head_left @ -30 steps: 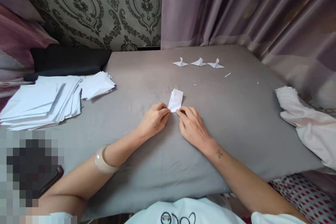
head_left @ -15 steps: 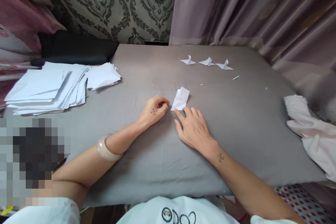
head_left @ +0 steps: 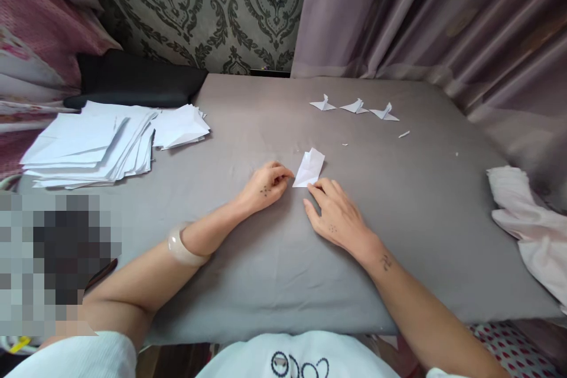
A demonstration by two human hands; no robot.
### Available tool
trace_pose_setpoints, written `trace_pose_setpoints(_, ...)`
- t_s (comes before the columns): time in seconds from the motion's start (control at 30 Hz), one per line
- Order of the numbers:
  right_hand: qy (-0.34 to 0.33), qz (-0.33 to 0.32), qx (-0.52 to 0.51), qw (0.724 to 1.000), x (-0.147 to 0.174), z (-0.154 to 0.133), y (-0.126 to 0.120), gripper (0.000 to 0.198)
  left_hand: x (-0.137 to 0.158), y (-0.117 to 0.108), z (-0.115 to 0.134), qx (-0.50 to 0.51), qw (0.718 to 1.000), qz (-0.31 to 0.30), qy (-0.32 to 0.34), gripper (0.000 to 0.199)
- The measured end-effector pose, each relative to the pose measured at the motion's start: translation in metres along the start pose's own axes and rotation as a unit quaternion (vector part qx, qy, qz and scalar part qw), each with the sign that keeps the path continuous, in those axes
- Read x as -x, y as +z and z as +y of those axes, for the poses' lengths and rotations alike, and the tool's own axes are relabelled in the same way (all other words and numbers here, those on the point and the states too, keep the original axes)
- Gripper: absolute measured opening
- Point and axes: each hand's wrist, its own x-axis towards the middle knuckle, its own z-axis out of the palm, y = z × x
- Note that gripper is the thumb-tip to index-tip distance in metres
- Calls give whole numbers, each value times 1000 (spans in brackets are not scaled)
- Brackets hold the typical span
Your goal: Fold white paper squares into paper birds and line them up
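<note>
A small folded white paper lies on the grey cloth in front of me, with a slanted outline and a crease across it. Close beside its left edge is my left hand, fingers curled together and nothing visible in them; whether the tips touch the paper I cannot tell. My right hand rests palm down at the paper's lower right, thumb apart and fingers stretched out. Its index fingertip touches the lower edge. Farther back stand three folded paper birds, the left one, the middle one and the right one.
A big stack of white paper sheets sits at the left, beside a smaller paper pile. Behind them is a black covered object. Small paper scraps, one near the birds, dot the cloth. Pale bunched fabric lies at the right edge.
The view has shifted slightly. My left hand has come closer to the folded paper's left edge. My right hand has drawn a little to the right, its thumb farther from the paper.
</note>
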Motion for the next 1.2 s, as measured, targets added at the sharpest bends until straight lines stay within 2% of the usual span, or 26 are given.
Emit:
trace_pose_setpoints(0.2, 32, 53, -56, 997, 2, 9, 9, 26, 5, 7, -9, -43, 994, 3, 96, 34)
trace_pose_setpoints(0.33, 45, 86, -77, 992, 2, 9, 17, 25, 6, 7, -9, -52, 991, -3, 122, 35)
trace_pose_setpoints(0.4, 65, 105, -92, 988, 1, 8, 19, 32, 5, 7, -8, -50, 990, -10, 129, 36)
trace_pose_setpoints(0.5, 89, 120, -123, 981, -1, 7, 23, 53, 5, 8, -9, -66, 984, -25, 165, 41)
trace_pose_setpoints(0.57, 100, 129, -137, 977, -3, 7, 25, 56, 5, 9, -9, -88, 976, -34, 198, 44)
trace_pose_setpoints(0.8, 139, 187, -148, 961, -10, 12, 26, 24, 6, 10, -4, -84, 966, -64, 234, 49)
trace_pose_setpoints(0.87, 153, 196, -145, 958, -11, 15, 24, 21, 6, 10, -4, -98, 966, -48, 232, 47)
trace_pose_setpoints(0.97, 172, 200, -173, 949, -12, 19, 21, 22, 6, 9, -3, -186, 956, 18, 227, 41)
trace_pose_setpoints(1.1, 170, 187, -276, 927, -13, 25, 18, 20, 7, 5, -2, -308, 913, 96, 250, 35)
trace_pose_setpoints(1.2, 179, 159, -378, 894, -19, 29, 20, 23, 8, 2, 0, -350, 880, 109, 303, 28)
